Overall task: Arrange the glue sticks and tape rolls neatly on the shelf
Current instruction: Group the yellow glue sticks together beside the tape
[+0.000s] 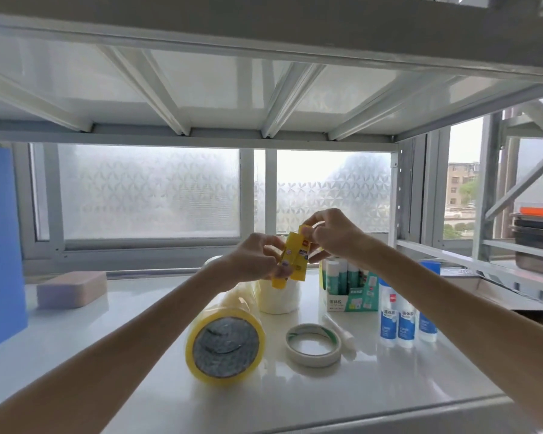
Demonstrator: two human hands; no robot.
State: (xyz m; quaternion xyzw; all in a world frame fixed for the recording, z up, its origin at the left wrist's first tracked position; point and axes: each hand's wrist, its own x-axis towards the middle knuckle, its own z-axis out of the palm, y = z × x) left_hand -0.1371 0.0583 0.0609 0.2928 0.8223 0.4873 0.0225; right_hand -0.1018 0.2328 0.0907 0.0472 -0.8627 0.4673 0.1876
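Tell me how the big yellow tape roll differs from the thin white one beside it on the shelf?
The large yellow tape roll lies on its side with its grey core facing the camera; the thin white tape roll lies flat, hole upward. The yellow roll is much wider and bulkier, the white one a slim ring. The yellow roll looks glossy and see-through, the white one matte. Both rest on the white shelf board, untouched by either hand.

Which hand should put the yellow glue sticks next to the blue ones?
Probably the right hand: it already grips the yellow glue sticks, and the blue glue sticks stand on its side. The left hand would cross over.
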